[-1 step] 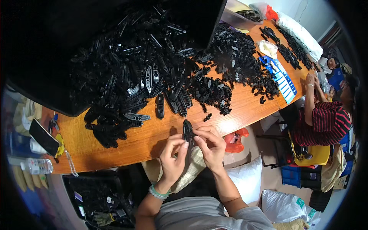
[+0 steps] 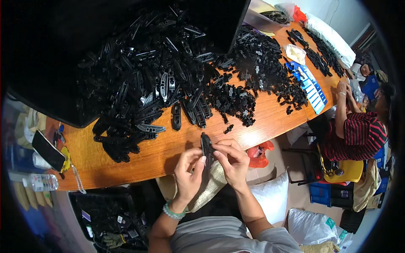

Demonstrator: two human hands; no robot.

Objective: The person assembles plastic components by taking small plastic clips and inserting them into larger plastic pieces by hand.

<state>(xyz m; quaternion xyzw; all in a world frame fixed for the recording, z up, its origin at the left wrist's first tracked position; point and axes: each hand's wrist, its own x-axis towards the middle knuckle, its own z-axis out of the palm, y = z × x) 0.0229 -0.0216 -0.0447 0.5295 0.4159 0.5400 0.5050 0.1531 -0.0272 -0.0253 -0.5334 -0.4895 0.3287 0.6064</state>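
Just off the table's front edge, I hold a long, narrow black plastic part (image 2: 206,145) nearly upright between both hands. The thumb and fingers of my left hand (image 2: 188,169) pinch its left side. From the right, my right hand (image 2: 231,162) grips the same part with thumb and forefinger. My fingers cover its lower end. Beyond my hands lies a large heap of similar long black plastic parts (image 2: 166,86), with one separate long part (image 2: 176,117) at its near side. To its right are piles of small black clips (image 2: 238,105).
The wooden table (image 2: 152,166) holds a phone (image 2: 48,150) and a plastic bottle (image 2: 42,182) at left. A blue-and-white card (image 2: 312,90) lies right. A co-worker in a striped shirt (image 2: 363,133) sits at the far right. White sacks (image 2: 270,198) stand on the floor.
The top of the black part has shifted slightly down and left. My left fingers have moved a little on it; my right hand stays almost still.
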